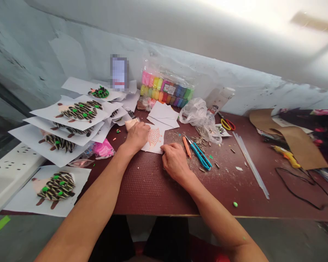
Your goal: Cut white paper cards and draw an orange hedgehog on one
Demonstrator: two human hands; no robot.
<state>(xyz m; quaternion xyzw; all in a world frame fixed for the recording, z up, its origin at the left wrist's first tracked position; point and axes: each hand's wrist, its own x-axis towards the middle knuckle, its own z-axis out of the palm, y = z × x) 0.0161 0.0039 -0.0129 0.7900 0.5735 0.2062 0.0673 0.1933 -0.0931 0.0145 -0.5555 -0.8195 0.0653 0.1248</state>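
Note:
A white paper with an orange hedgehog drawing (154,138) lies on the dark red table between my hands. My left hand (138,136) rests at its left edge, fingers bent together, against a pale peach lump (131,124); what the fingers grip, if anything, is hidden. At the paper's lower right corner is my right hand (175,159), its fingers curled and the fingertips touching the paper's edge. Just right of that hand lie an orange marker (186,147) and blue-handled scissors (200,154).
Papers with seed-covered hedgehogs (78,112) are stacked at left. Behind stand a phone (119,72) and packs of coloured clay (166,89). Rightward lie loose seeds (200,138), a plastic bag (198,112), clear sticks (251,165) and a yellow glue gun (287,156) with a black cord.

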